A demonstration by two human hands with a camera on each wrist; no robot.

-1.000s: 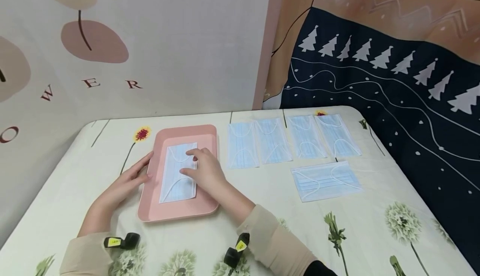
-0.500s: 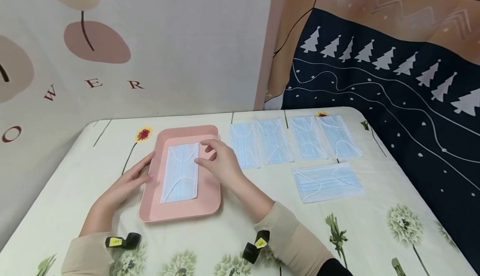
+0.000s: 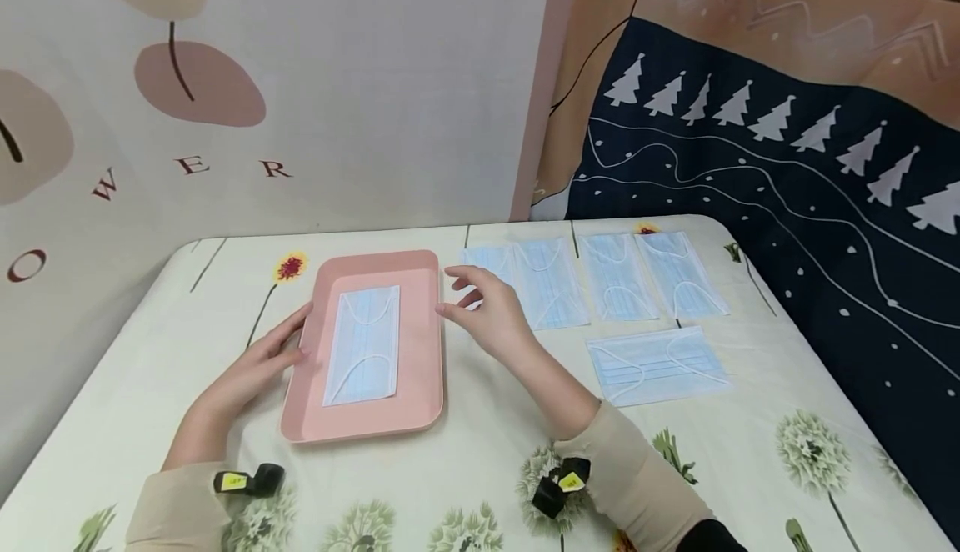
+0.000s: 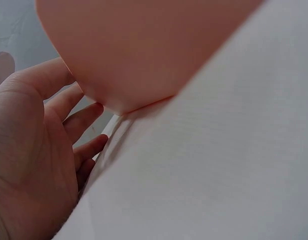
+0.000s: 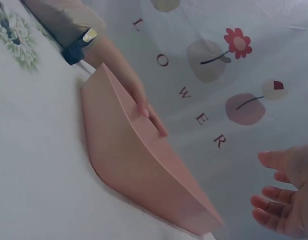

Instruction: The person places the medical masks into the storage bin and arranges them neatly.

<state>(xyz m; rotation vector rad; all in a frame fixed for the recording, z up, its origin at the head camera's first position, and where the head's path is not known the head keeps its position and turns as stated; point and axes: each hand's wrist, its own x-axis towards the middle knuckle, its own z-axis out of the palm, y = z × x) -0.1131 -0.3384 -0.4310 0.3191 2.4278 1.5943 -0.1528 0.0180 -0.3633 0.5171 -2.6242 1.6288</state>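
In the head view a pink tray lies on the table with one light-blue face mask flat inside it, ear loops facing up. My left hand rests against the tray's left side, its fingers fairly straight along the wall, as the left wrist view also shows. Just off the tray's right rim, my right hand hovers with loosely bent fingers and holds nothing. It partly covers the leftmost mask of a row of masks. In the right wrist view the right hand is apart from the tray.
Several masks lie in a row at the back right, among them this mask and the end mask. Nearer, another mask lies sideways. A floral cloth covers the table; printed drapes stand behind.
My right hand has drawn away to the right from above the mask in the tray, past the tray's rim. The mask stays in the tray, and my left hand keeps its place.
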